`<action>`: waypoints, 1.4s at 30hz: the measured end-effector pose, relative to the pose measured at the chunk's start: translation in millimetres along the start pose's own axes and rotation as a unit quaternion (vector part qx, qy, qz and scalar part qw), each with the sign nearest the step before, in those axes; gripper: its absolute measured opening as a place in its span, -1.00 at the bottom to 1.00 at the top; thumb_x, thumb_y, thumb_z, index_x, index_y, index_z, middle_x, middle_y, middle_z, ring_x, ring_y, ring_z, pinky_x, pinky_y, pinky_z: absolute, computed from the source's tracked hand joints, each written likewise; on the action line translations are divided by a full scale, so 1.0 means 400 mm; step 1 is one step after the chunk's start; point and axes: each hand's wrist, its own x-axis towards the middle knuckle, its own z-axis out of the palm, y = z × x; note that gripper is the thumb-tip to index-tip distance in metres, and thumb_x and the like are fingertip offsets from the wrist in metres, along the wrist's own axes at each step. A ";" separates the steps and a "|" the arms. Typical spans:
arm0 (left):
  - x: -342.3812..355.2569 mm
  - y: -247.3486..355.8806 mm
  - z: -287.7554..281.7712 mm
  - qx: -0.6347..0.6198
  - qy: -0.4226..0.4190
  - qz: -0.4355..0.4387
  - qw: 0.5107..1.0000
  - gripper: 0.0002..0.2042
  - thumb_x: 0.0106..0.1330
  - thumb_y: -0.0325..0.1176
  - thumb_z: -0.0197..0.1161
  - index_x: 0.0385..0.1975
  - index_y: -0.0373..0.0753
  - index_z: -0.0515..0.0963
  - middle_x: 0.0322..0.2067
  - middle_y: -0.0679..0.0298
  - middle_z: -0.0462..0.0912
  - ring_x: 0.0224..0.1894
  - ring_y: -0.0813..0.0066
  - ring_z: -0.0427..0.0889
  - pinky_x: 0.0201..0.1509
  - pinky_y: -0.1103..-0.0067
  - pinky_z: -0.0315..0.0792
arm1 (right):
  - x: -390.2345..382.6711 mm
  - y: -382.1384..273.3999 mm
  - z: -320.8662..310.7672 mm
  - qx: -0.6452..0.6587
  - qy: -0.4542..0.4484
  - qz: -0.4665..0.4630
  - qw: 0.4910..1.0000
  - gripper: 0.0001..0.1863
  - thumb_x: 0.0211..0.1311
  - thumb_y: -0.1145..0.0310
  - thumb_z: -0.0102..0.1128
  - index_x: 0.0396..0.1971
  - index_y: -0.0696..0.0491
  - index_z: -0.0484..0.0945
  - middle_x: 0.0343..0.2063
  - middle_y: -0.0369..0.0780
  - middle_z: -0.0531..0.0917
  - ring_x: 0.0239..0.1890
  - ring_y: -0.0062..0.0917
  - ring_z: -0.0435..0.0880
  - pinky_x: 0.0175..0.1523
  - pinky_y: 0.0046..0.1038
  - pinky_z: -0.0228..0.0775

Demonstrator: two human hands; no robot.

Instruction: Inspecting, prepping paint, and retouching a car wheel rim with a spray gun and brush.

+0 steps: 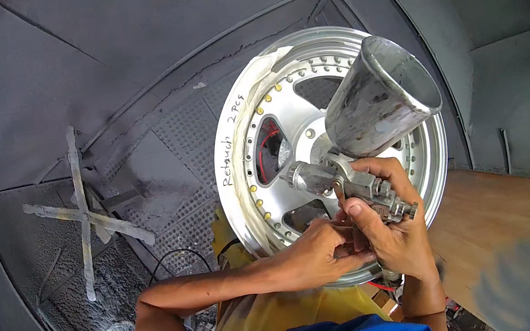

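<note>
My right hand is wrapped round the grip of a metal spray gun, thumb across its back. The gun's nozzle points left, and a large paint-stained metal cup rises from it, tilted to the right. My left hand has its fingers curled against the gun's grip, just below the trigger; its fingertips are partly hidden. Beyond the gun stands a silver alloy wheel with gold and silver bolts around its face. Pale masking tape with handwriting covers its left rim.
At the left stands a grey-coated cross-shaped stand. Grey booth walls surround the wheel, with a perforated floor panel behind it. Brown flooring lies to the right. A dark hose curves near my left arm.
</note>
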 end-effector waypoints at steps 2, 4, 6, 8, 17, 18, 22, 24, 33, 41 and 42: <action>-0.002 -0.002 -0.005 -0.004 -0.018 -0.004 1.000 -0.81 0.34 -0.41 0.34 -0.22 -0.43 0.59 -0.32 0.12 0.70 -0.27 0.41 0.69 -0.19 0.46 0.56 | 0.000 0.002 0.001 -0.010 0.000 0.000 1.000 -0.58 0.29 0.38 0.37 0.07 0.21 0.49 -0.16 -0.14 0.66 -0.18 -0.55 0.64 -0.07 -0.50 0.47; -0.004 -0.012 -0.008 -0.007 -0.035 -0.009 0.999 -0.80 0.34 -0.44 0.34 -0.15 -0.41 0.56 -0.27 0.13 0.67 -0.21 0.41 0.69 -0.17 0.48 0.59 | -0.002 0.008 0.004 0.003 -0.004 0.012 1.000 -0.58 0.29 0.37 0.38 0.07 0.20 0.49 -0.18 -0.15 0.65 -0.19 -0.55 0.64 -0.07 -0.50 0.47; -0.006 -0.022 -0.003 -0.031 -0.040 -0.030 0.998 -0.80 0.35 -0.44 0.33 -0.15 -0.41 0.56 -0.29 0.13 0.66 -0.21 0.42 0.68 -0.18 0.49 0.59 | -0.007 0.012 0.002 0.008 -0.008 0.014 1.000 -0.58 0.29 0.37 0.38 0.07 0.20 0.49 -0.19 -0.15 0.65 -0.19 -0.55 0.63 -0.08 -0.51 0.47; -0.005 -0.014 -0.001 -0.035 -0.045 -0.039 0.998 -0.80 0.36 -0.43 0.33 -0.15 -0.42 0.56 -0.30 0.13 0.66 -0.20 0.44 0.67 -0.17 0.49 0.59 | -0.012 0.012 -0.003 0.012 -0.011 0.016 1.000 -0.58 0.29 0.37 0.38 0.07 0.20 0.49 -0.20 -0.15 0.64 -0.19 -0.56 0.63 -0.08 -0.51 0.46; -0.026 -0.044 -0.005 -0.060 0.004 -0.048 0.997 -0.82 0.35 -0.41 0.33 -0.31 -0.44 0.60 -0.43 0.20 0.67 -0.39 0.57 0.59 -0.26 0.50 0.50 | 0.012 0.021 0.026 0.000 -0.015 0.042 0.999 -0.58 0.30 0.39 0.36 0.08 0.19 0.48 -0.26 -0.15 0.64 -0.27 -0.55 0.64 -0.13 -0.51 0.47; -0.028 -0.046 -0.004 -0.085 0.017 -0.044 0.995 -0.82 0.37 -0.40 0.32 -0.30 -0.44 0.61 -0.42 0.21 0.68 -0.36 0.59 0.61 -0.24 0.52 0.51 | 0.015 0.031 0.032 -0.006 -0.006 0.029 1.000 -0.58 0.30 0.39 0.36 0.08 0.19 0.48 -0.28 -0.14 0.64 -0.27 -0.54 0.64 -0.14 -0.50 0.47; -0.036 -0.036 -0.014 -0.170 0.019 -0.089 0.981 -0.81 0.41 -0.38 0.28 -0.26 -0.44 0.63 -0.39 0.23 0.70 -0.29 0.60 0.67 -0.20 0.56 0.55 | 0.029 0.037 0.053 -0.002 0.009 0.046 0.999 -0.59 0.31 0.39 0.35 0.08 0.18 0.48 -0.29 -0.13 0.66 -0.26 -0.52 0.65 -0.13 -0.47 0.47; -0.039 -0.043 -0.021 -0.149 0.008 -0.121 0.981 -0.79 0.43 -0.37 0.26 -0.22 -0.44 0.64 -0.36 0.21 0.73 -0.25 0.59 0.70 -0.17 0.57 0.58 | 0.034 0.022 0.058 0.002 0.009 0.084 0.996 -0.60 0.31 0.39 0.35 0.08 0.18 0.48 -0.27 -0.12 0.66 -0.25 -0.51 0.65 -0.12 -0.47 0.47; -0.048 -0.055 -0.022 -0.110 0.023 -0.088 0.990 -0.80 0.44 -0.37 0.24 -0.22 -0.43 0.64 -0.38 0.21 0.74 -0.24 0.62 0.70 -0.17 0.58 0.57 | 0.038 0.032 0.072 -0.018 0.021 0.057 0.998 -0.61 0.32 0.38 0.34 0.07 0.18 0.47 -0.21 -0.08 0.68 -0.21 -0.49 0.66 -0.08 -0.46 0.47; -0.050 -0.034 -0.026 -0.194 0.016 -0.119 0.974 -0.81 0.47 -0.43 0.17 -0.11 -0.46 0.56 -0.25 0.18 0.71 -0.16 0.53 0.70 0.00 0.55 0.62 | 0.043 0.033 0.084 -0.002 0.033 0.088 0.996 -0.61 0.33 0.37 0.33 0.07 0.16 0.47 -0.24 -0.11 0.67 -0.26 -0.54 0.64 -0.13 -0.47 0.47; -0.050 -0.038 -0.024 -0.214 0.020 -0.122 0.969 -0.80 0.48 -0.43 0.15 -0.09 -0.46 0.54 -0.23 0.18 0.70 -0.15 0.52 0.70 0.03 0.54 0.62 | 0.044 0.034 0.084 -0.009 0.034 0.086 0.996 -0.62 0.33 0.37 0.33 0.07 0.16 0.47 -0.26 -0.12 0.67 -0.27 -0.55 0.63 -0.14 -0.48 0.47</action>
